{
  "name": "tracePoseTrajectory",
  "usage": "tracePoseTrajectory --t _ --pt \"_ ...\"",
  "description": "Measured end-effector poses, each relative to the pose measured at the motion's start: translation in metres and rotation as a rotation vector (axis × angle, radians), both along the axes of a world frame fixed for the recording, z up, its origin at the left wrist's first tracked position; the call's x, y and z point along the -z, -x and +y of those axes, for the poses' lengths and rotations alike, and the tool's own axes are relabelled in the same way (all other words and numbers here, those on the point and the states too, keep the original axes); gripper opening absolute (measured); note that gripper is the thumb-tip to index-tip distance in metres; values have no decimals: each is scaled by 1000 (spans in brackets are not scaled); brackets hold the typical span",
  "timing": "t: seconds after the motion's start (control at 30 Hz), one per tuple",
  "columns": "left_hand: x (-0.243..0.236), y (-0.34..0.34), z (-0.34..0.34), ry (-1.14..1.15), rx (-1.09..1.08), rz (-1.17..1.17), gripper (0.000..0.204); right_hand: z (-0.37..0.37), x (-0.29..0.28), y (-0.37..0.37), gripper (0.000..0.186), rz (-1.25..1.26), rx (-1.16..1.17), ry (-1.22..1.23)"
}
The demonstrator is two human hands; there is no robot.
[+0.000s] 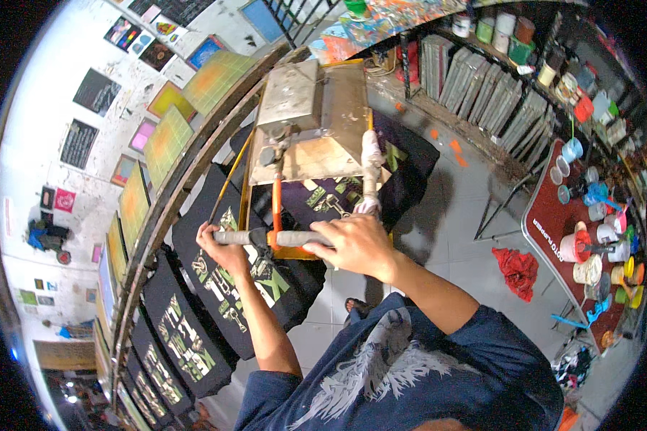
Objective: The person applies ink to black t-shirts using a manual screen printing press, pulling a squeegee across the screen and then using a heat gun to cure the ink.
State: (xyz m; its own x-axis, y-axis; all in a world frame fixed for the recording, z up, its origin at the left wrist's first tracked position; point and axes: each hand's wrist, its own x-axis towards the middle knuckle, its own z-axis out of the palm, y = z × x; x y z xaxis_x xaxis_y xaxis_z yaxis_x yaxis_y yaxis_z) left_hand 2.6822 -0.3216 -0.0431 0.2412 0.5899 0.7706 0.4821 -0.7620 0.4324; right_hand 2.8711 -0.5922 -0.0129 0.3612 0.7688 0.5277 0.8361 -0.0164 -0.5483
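left hand (223,249): curled round grey bar (300,238) | right hand (359,245): wrapped over its right end

A red table (543,205) at right bears crowded pots (588,271), and a crumpled red bundle (516,274) lies on the pale floor (438,241) near it. Grey panels (466,80) stand in a row below several jars (505,27), while dark posters (97,92) hang on the white wall (39,118).

The handle (295,238) is grey, the rod (277,205) just beyond it orange. Left of the handle, black cloths (183,345) carry cream-and-green prints. On the handle's near side, a navy T-shirt (388,359) shows a whitish, feathery pattern; well right of the handle, a crumpled heap (516,273) is red and a table (543,208) maroon.
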Motion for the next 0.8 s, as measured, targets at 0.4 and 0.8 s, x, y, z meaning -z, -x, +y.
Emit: tracePoseTrajectory --t 0.4,0.8 --pt "-8 16 5 93 130 -30 31 9 -8 22 22 -37 311 -41" --pt "13 28 36 649 367 -294 77 21 13 28 27 -280 571 -212"
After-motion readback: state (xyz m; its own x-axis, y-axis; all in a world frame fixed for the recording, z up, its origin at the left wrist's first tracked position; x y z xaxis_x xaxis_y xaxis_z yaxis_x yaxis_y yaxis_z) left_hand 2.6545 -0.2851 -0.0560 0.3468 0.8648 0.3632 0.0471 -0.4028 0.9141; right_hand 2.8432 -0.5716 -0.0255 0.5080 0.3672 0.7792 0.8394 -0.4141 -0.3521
